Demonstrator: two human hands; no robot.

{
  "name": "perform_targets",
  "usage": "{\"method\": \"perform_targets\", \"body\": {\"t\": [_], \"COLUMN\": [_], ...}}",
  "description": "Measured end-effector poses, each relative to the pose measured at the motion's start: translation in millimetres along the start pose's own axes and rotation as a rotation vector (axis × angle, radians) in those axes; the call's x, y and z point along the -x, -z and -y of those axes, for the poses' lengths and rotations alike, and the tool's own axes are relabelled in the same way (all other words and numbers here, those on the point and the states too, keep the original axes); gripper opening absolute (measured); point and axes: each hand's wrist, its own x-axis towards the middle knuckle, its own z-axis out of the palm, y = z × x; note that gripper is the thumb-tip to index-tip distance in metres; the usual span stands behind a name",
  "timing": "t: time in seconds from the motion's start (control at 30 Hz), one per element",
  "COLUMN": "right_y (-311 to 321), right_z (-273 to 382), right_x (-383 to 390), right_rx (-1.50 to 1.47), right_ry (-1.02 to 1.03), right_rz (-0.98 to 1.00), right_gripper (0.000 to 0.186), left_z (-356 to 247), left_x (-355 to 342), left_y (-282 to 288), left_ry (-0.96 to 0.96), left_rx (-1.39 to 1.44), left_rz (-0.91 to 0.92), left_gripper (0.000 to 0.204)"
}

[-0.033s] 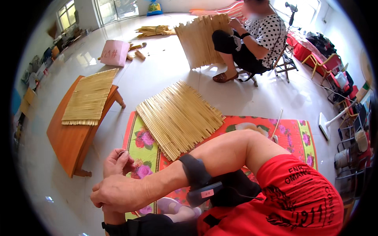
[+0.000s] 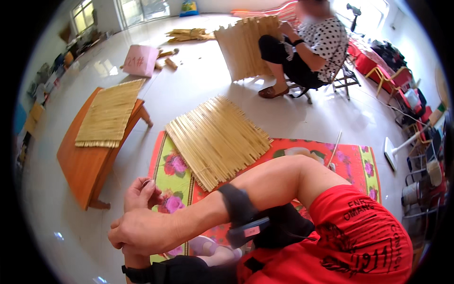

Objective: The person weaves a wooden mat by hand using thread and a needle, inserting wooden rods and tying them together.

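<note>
My right hand (image 2: 137, 232) lies low at the left, knuckles up and fingers curled under, across my left wrist. A black strap (image 2: 239, 204) circles that forearm. Just above it my left hand (image 2: 139, 194) has its fingertips pinched together; whether something thin sits between them is unclear. Both hands hover over the left end of a flowered floor mat (image 2: 175, 165). A woven mat of bamboo slats (image 2: 217, 139) lies on that floor mat, just beyond my hands. My knee and red shorts (image 2: 354, 236) fill the lower right.
A low wooden table (image 2: 80, 170) at the left carries a second slat mat (image 2: 109, 113). Farther back another person (image 2: 312, 47) sits on a chair, holding an upright slat mat (image 2: 243, 45). A pink box (image 2: 140, 60), loose bamboo strips (image 2: 189, 34) and cluttered racks (image 2: 416, 123) surround the tiled floor.
</note>
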Motion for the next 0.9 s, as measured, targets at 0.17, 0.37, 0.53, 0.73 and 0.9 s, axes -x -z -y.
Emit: {"method": "perform_targets", "body": {"t": [0.17,0.37,0.53,0.73,0.9], "right_y": [8.3,57.1,137.0,159.1,199.6], "right_z": [13.3,-9.6,-108.4,-128.6,-132.4], "right_x": [-8.0,7.1,78.3,168.7,162.2], "right_rx": [0.421,-0.161,0.128,0.166,0.213], "right_ry": [-0.02,-0.611,-1.051,-1.499,-1.491], "right_rz": [0.045,-0.007,-0.033,0.625,0.143], "right_gripper": [0.013,0.035,0.047,0.048,0.074], "left_z": [-0.2,2.5,25.1,19.8,14.0], "left_x": [19.7,25.8,12.5,5.6,-4.2], "left_y": [22.7,19.8,66.2,48.4,34.3], "left_ry": [0.015,-0.091,0.015,0.018,0.021], "left_rx": [-0.006,0.164,0.095,0.048,0.05], "left_rz": [-0.126,-0.176,-0.159,-0.06,-0.053], "left_gripper": [0.009,0.005,0.008,0.008,0.008]}}
